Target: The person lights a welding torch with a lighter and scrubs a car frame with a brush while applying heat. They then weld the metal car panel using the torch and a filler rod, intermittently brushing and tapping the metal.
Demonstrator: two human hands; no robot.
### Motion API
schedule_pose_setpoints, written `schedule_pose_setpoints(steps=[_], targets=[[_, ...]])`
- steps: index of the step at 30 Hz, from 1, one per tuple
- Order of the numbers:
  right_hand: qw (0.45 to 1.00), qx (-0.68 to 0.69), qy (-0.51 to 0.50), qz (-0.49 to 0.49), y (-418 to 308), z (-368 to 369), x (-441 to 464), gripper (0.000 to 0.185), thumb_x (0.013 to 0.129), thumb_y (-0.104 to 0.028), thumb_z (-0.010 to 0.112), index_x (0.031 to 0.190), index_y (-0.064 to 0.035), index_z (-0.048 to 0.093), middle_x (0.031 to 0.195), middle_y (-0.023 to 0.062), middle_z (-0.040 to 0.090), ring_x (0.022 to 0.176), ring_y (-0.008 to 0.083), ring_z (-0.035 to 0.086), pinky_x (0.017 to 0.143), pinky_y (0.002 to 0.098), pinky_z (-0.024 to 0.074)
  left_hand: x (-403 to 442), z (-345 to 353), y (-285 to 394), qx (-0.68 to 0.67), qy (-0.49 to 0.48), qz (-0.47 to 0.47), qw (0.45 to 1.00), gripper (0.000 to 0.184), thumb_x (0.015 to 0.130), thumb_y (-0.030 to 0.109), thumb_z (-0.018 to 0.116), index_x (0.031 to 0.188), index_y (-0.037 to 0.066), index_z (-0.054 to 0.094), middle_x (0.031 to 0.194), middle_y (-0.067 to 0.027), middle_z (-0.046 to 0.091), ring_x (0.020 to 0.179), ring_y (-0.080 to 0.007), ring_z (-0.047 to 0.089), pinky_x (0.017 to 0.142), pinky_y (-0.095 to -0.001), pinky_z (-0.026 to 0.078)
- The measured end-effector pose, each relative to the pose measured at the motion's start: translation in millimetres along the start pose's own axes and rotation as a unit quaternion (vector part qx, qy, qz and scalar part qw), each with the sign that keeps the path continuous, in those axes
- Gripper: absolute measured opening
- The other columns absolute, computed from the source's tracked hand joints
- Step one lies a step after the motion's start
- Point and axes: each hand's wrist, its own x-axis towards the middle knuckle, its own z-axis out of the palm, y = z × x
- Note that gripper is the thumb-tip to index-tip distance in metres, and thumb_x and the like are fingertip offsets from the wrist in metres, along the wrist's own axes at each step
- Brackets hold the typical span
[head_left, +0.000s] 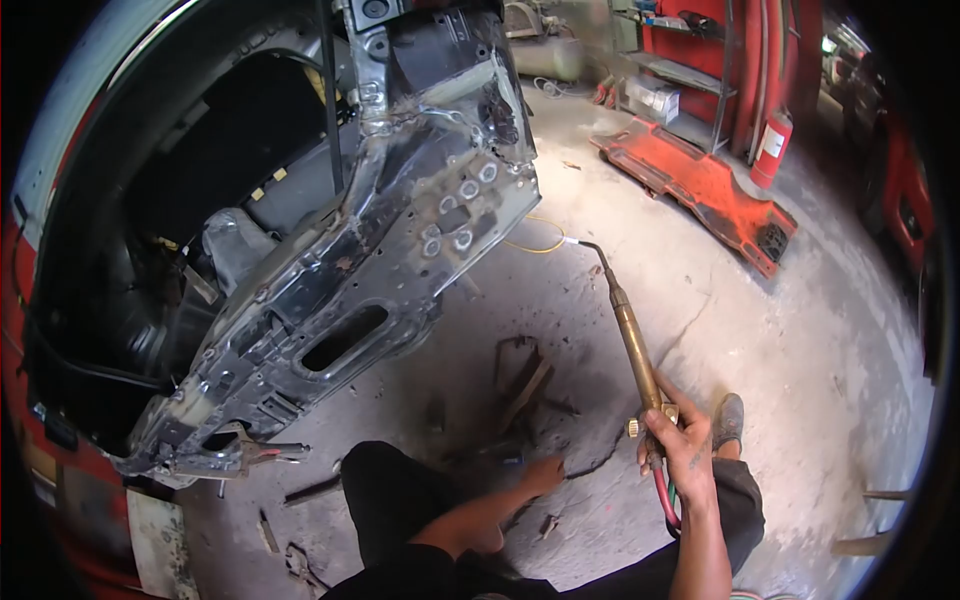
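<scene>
My right hand (682, 437) is wrapped round the lower end of a brass torch (635, 350). The torch points up and left, and a small pale flame (572, 240) shows at its bent tip, close to a yellow wire loop (537, 248). Red and green hoses (664, 500) run down from its handle. Near my knee, my left hand (543, 476) is low over the floor with curled fingers; a thin dark line runs right from it, and what it holds is too small to name. The bare metal car frame (400, 240) fills the upper left.
Locking pliers (262, 453) are clamped to the frame's lower edge. Metal scraps (525, 385) lie on the floor ahead of my knees. A red creeper (690, 180), a fire extinguisher (771, 150) and a shelf rack (680, 72) are at the upper right.
</scene>
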Motion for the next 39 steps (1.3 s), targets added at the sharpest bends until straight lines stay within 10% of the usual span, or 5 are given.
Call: schedule_pose_setpoints(steps=[6, 16, 29, 32, 39], targets=[[0.998, 0.034, -0.021, -0.046, -8.2, 13.5, 5.1, 0.059, 0.101, -0.012, 0.069, 0.156, 0.0013, 0.051, 0.079, 0.0054, 0.062, 0.056, 0.0141, 0.063, 0.047, 0.0297, 0.0514, 24.2, -149.5, 68.1, -0.391, -0.058, -0.072, 0.916, 0.014, 0.103, 0.013, 0.060, 0.102, 0.000, 0.064, 0.079, -0.0065, 0.065, 0.074, -0.0147, 0.065, 0.067, -0.0344, 0.054], [0.992, 0.083, -0.085, -0.033, 15.3, 47.4, 29.8, 0.069, 0.094, 0.000, 0.074, 0.158, -0.0039, 0.049, 0.086, 0.0089, 0.071, 0.056, 0.0138, 0.063, 0.048, 0.0288, 0.0526, -1.5, -371.7, 105.1, -0.306, 0.252, 0.000, 0.918, 0.018, 0.104, 0.009, 0.064, 0.114, 0.003, 0.077, 0.078, 0.0055, 0.061, 0.066, -0.0026, 0.051, 0.057, -0.0233, 0.041], [0.987, 0.105, -0.120, -0.003, 29.1, 76.1, 53.8, 0.071, 0.096, -0.001, 0.073, 0.161, -0.0060, 0.045, 0.089, 0.0073, 0.069, 0.057, 0.0122, 0.063, 0.049, 0.0281, 0.0534, 30.3, -397.8, 69.7, -0.225, 0.342, -0.060, 0.910, 0.019, 0.104, 0.010, 0.066, 0.115, -0.002, 0.076, 0.092, -0.0007, 0.072, 0.081, -0.0073, 0.058, 0.074, -0.0258, 0.047], [0.988, 0.103, -0.118, -0.001, 30.0, 78.7, 55.9, 0.071, 0.096, -0.002, 0.073, 0.161, -0.0060, 0.045, 0.090, 0.0076, 0.070, 0.058, 0.0118, 0.063, 0.049, 0.0277, 0.0534, 34.1, -398.8, 68.8, -0.207, 0.345, -0.033, 0.915, 0.018, 0.107, 0.015, 0.064, 0.114, 0.007, 0.078, 0.074, 0.0079, 0.058, 0.057, -0.0002, 0.041, 0.049, -0.0225, 0.031], [0.988, 0.104, -0.112, 0.010, 30.3, 78.9, 59.7, 0.071, 0.096, -0.003, 0.074, 0.161, -0.0059, 0.045, 0.089, 0.0070, 0.071, 0.059, 0.0114, 0.063, 0.050, 0.0277, 0.0531, 37.8, -405.9, 75.2, -0.254, 0.314, -0.048, 0.914, 0.016, 0.103, 0.008, 0.068, 0.112, -0.002, 0.076, 0.092, -0.0001, 0.072, 0.083, -0.0066, 0.059, 0.076, -0.0247, 0.047]])
